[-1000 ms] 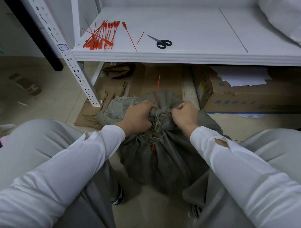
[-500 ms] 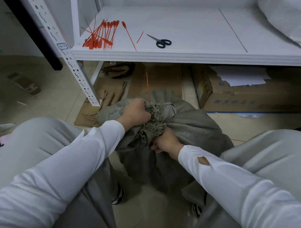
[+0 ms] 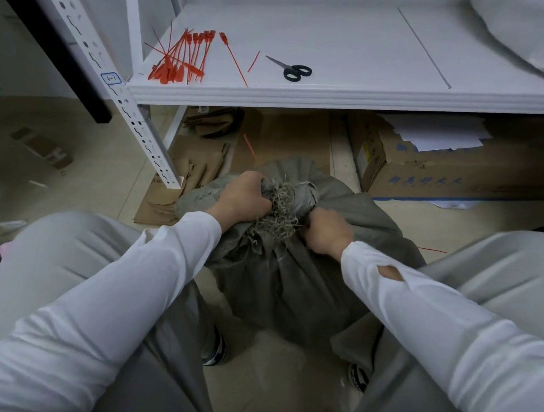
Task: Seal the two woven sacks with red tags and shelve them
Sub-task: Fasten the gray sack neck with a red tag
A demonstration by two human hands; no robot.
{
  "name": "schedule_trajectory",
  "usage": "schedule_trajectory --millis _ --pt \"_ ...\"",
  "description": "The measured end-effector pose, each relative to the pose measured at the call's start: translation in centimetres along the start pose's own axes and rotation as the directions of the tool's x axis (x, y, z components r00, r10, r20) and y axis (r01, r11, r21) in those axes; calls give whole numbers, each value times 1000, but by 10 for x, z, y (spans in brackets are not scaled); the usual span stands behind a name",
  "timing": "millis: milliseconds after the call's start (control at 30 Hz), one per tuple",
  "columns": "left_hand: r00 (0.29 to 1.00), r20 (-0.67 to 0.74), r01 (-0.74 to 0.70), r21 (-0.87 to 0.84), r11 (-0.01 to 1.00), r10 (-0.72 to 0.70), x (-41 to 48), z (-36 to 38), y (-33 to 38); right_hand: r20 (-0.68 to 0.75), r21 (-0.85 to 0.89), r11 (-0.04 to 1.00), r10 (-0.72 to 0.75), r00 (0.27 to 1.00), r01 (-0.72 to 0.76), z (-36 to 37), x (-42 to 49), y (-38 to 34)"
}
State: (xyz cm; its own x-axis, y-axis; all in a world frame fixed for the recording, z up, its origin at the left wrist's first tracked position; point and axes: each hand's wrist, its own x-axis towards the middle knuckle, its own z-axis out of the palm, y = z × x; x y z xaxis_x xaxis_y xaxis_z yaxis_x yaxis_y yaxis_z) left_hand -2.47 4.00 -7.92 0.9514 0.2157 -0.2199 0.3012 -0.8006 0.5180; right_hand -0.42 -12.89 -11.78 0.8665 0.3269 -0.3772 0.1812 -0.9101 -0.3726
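A grey woven sack [image 3: 296, 277] stands on the floor between my knees, its frayed mouth [image 3: 284, 206] bunched together. My left hand [image 3: 245, 197] is closed around the left side of the bunched neck. My right hand [image 3: 327, 232] grips the neck from the right and slightly lower. A thin red tag tail [image 3: 249, 146] sticks up behind my left hand; where it attaches is hidden. A bundle of red tags [image 3: 181, 59] lies on the white shelf [image 3: 345, 99]. A white sack [image 3: 523, 32] rests at the shelf's far right.
Black scissors [image 3: 292, 70] lie on the shelf beside the tags. Under the shelf sit a cardboard box [image 3: 444, 178] with papers on top and flattened cardboard [image 3: 201, 169]. A perforated shelf upright [image 3: 135, 114] stands left of the sack. A red strand [image 3: 432, 250] lies on the floor.
My right hand dropped below the sack's neck, then came back up to grip its right side. The red tag tail tilted leftward. My left hand kept its hold on the neck.
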Motion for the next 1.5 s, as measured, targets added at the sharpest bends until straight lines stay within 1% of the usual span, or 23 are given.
schedule_trajectory --millis 67,200,300,400,533,667,733,867,933,1033,1133,1233,1300,1367,1400,1433,1500 --pt "1000 13 -12 45 999 11 -2 0 1 -18 -118 993 -20 1000 18 -12 2 6" --pt "996 37 -81 133 988 76 -7 3 4 13 -166 985 -47 999 48 -25 5 13" --pt "990 56 -141 180 974 133 -11 5 6 13 -264 962 -68 998 69 -35 5 14" --pt "986 71 -162 211 964 150 -14 8 6 -4 -351 931 -108 994 100 -47 6 12" --pt "977 104 -211 293 932 189 -15 10 5 -8 -417 891 -201 980 179 -66 2 6" --pt "961 114 -278 390 878 253 -16 12 3 -58 -457 841 -353 934 289 -80 1 2" --pt "949 120 -313 431 846 290 -17 14 2 -47 -422 842 -390 919 336 -84 4 2" --pt "936 143 -351 429 832 321 -14 18 -4 -9 -237 887 -409 912 396 -84 15 9" --pt "928 146 -371 422 827 341 -11 20 -8 -32 -150 900 -419 907 410 -80 21 11" --pt "916 133 -401 373 837 379 -7 24 -14 -99 30 929 -365 926 369 -76 25 16" --pt "908 109 -419 257 871 405 -6 31 -14 -160 281 900 -299 941 333 -73 28 24" --pt "916 126 -397 165 903 380 -6 40 -12 -169 458 830 -270 948 318 -66 32 26" --pt "917 118 -397 169 902 382 -8 42 -13 -124 504 811 -273 954 297 -58 34 24" --pt "900 141 -435 237 869 413 -13 40 -15 -40 471 849 -252 967 241 -49 33 24" --pt "888 173 -459 299 837 425 -15 38 -15 -6 460 862 -238 971 214 -43 33 25" --pt "874 198 -486 351 801 443 -16 38 -15 11 462 863 -233 972 202 -39 33 26" --pt "858 209 -513 400 759 470 -17 40 -15 -8 481 853 -228 974 204 -32 33 28"
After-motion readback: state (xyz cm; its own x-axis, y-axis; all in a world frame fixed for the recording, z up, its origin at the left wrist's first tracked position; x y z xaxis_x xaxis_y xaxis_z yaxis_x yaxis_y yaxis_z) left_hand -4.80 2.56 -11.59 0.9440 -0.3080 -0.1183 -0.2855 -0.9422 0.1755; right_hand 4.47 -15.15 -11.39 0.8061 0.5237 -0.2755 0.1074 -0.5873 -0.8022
